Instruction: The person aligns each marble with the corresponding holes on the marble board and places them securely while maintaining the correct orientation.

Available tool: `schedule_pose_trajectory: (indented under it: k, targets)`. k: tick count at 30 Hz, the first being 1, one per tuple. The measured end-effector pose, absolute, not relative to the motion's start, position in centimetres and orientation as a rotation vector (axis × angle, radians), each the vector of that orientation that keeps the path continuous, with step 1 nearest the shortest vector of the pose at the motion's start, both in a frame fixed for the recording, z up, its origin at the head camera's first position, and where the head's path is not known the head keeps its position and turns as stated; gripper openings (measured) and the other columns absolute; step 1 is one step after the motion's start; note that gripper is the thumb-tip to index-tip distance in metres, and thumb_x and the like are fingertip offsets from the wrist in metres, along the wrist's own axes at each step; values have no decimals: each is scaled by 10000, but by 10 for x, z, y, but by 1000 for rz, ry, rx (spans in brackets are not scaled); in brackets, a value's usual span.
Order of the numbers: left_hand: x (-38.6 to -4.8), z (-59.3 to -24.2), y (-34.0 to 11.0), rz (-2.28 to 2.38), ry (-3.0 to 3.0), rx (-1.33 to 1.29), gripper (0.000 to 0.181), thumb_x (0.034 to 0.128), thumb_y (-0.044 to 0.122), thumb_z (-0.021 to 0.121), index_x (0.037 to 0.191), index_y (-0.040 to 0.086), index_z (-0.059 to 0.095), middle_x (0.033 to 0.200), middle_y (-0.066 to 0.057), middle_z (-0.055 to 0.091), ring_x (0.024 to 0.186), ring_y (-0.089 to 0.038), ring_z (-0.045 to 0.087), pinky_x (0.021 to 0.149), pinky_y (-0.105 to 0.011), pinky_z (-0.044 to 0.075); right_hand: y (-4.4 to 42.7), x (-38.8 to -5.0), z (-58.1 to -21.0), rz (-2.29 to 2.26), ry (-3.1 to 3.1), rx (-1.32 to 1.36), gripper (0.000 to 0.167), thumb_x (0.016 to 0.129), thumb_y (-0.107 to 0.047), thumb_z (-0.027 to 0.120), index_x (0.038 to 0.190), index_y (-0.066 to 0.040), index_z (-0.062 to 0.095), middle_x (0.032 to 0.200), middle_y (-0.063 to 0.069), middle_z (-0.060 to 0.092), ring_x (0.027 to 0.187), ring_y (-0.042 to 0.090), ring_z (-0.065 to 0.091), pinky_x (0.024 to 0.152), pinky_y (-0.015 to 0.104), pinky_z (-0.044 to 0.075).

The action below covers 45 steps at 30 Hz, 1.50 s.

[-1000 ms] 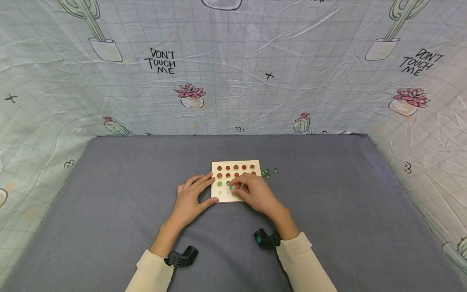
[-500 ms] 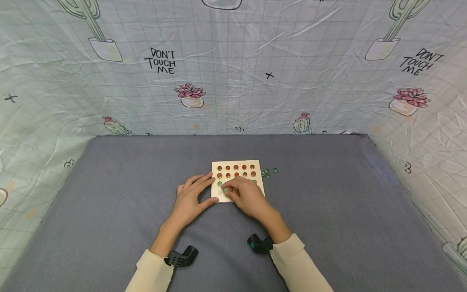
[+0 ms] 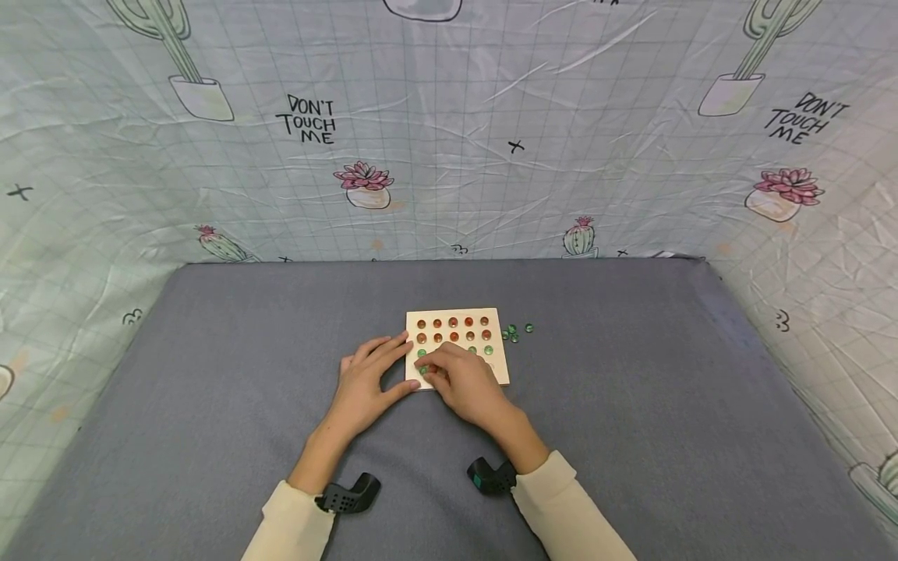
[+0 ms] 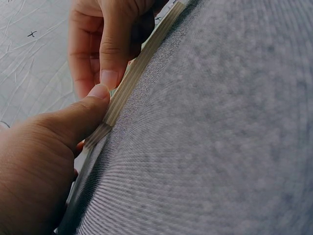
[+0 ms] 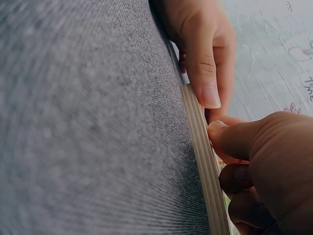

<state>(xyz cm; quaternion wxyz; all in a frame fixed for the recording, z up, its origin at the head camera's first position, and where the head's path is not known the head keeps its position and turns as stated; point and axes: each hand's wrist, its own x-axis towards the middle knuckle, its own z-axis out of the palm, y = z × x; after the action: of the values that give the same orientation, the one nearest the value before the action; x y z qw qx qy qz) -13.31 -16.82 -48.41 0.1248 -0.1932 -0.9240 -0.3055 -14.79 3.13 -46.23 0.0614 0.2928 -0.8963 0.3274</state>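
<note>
A pale wooden board (image 3: pixel 500 366) lies on the cloth in the head view, with two rows of reddish-brown pieces (image 3: pixel 454 336) and a row of green ones (image 3: pixel 489 351) below. The left hand (image 3: pixel 365 389) rests at the board's left edge, fingers spread, thumb on the near left corner. Over the lower left of the board, the right hand (image 3: pixel 466 383) pinches a green piece (image 3: pixel 423 371) at the first spot of the bottom row. In the left wrist view the right hand's fingertips are beside the left thumb (image 4: pixel 78 115). The right hand covers part of the two lower rows.
Several loose green pieces (image 3: pixel 514 338) lie on the grey cloth (image 3: pixel 631 389) just right of the board. A patterned fabric (image 3: pixel 449 140) hangs behind the table and along its sides. Dark wrist devices are on both wrists.
The right hand has moved left across the board with the green piece, to the bottom row's left end, uncovering green pieces on the right. The left hand has stayed at the board's edge.
</note>
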Motion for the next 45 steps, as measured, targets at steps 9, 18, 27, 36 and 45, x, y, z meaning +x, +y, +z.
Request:
schedule_pose_trajectory:
  k: [9, 18, 27, 36, 45]
  targets:
    - [-133, -484, -167, -880, -2669, -567, 654, 771, 373, 785, 1339, 122, 584, 1426, -20, 485, 1283, -266, 407, 839, -482, 278, 29, -148, -463, 973, -2697, 875, 145, 898, -151, 690, 1031, -182, 741, 785, -82, 555, 602, 38, 455, 549, 236, 389]
    - [-135, -487, -167, -861, -2677, -568, 650, 771, 382, 781, 1337, 127, 586, 1429, -19, 481, 1284, -260, 405, 847, -490, 280, 28, -146, -461, 952, -2710, 838, 171, 896, -136, 691, 1053, -181, 742, 788, -61, 561, 579, 40, 442, 531, 231, 379]
    - [-134, -487, -167, -858, -2676, -567, 656, 770, 393, 779, 1340, 135, 585, 1431, -13, 479, 1285, -257, 405, 850, -491, 280, 28, -146, -463, 930, -2732, 825, 188, 901, -145, 686, 1078, -183, 739, 800, -57, 563, 569, 41, 434, 524, 229, 373]
    - [-134, -489, -167, -868, -2658, -580, 635, 791, 406, 754, 1337, 130, 586, 1427, -24, 484, 1278, -262, 404, 839, -487, 278, 28, -145, -464, 918, -2731, 831, 190, 906, -147, 680, 1085, -178, 736, 813, -47, 572, 585, 48, 452, 533, 231, 384]
    - [-133, -489, -166, -871, -2663, -567, 648, 779, 395, 769, 1338, 124, 585, 1432, -22, 478, 1284, -268, 402, 846, -491, 276, 30, -146, -465, 959, -2730, 849, 209, 896, -185, 697, 1103, -173, 724, 810, -74, 567, 607, 41, 460, 560, 235, 399]
